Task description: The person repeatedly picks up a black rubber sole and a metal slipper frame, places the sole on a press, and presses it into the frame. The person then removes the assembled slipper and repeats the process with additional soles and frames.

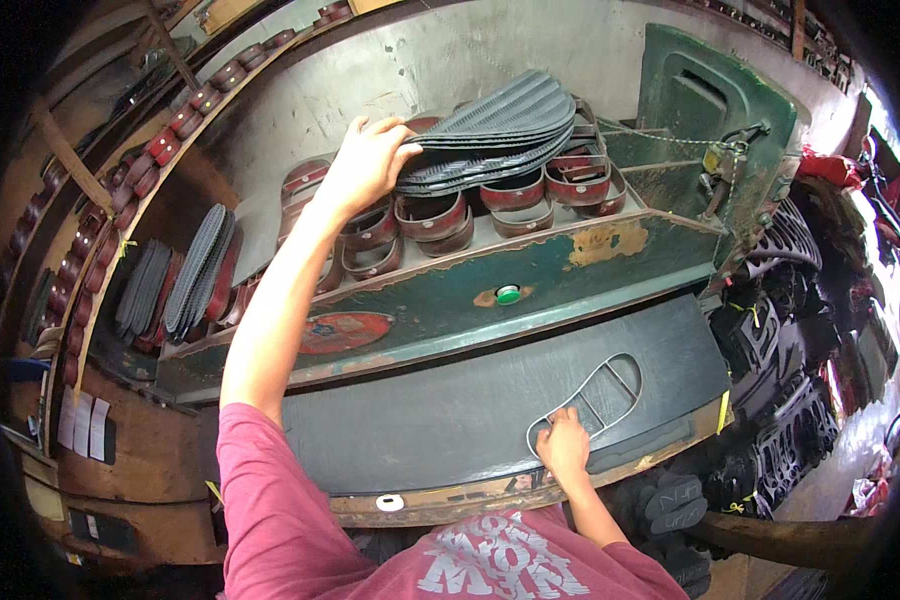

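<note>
My left hand (368,163) reaches up and forward. Its fingers are closed on the left end of the upper shoe soles (505,110) in a stack of thin, dark grey, ridged ones. A gap shows between these and the lower soles of the pile (480,172). Low on the right, my right hand (565,442) grips the near end of a sole-shaped metal cutting die (625,408) with a crossbar inside. That die lies on a dark, smooth sheet (420,425) across the bench. My right fingertips are partly hidden.
Red-sided, sole-shaped dies (435,215) stand under the pile on a green machine (450,285) with a green button (508,295). More soles (202,265) lean at the left. Shelves (100,270) of dies line the left wall. Cut black scraps (790,420) heap up at the right.
</note>
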The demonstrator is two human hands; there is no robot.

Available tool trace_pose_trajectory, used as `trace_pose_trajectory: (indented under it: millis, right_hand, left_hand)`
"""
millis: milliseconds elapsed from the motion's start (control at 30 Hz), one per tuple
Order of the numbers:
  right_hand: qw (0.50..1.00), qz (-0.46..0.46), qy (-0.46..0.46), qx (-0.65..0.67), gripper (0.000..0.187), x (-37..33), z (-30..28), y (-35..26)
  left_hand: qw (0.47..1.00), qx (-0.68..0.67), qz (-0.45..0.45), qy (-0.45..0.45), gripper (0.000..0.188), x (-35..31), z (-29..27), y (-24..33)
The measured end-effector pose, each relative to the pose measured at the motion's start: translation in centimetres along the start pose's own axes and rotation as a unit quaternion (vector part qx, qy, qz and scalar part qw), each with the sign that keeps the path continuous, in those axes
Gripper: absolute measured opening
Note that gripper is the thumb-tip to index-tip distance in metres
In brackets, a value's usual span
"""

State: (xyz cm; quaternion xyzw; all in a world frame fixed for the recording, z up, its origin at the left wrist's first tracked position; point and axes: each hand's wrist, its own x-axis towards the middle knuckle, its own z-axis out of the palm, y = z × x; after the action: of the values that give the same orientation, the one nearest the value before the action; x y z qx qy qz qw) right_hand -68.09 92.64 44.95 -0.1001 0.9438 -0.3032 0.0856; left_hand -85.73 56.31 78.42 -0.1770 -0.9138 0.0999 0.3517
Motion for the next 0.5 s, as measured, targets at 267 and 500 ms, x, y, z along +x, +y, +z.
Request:
trace_pose_trajectory:
  millis: [267, 500]
  right_hand:
    - [0.998, -0.012, 0.053, -0.010, 0.027, -0.3, 0.4, -0.3]
    - [0.996, -0.017, 0.082, -0.023, 0.026, -0.4, 1.2, 0.0]
  left_hand:
    - [0.992, 0.045, 0.016, 0.115, 0.025, -2.5, -7.8, 2.2]
    - [0.944, 0.207, -0.115, 0.230, 0.024, -14.3, -23.8, 2.1]
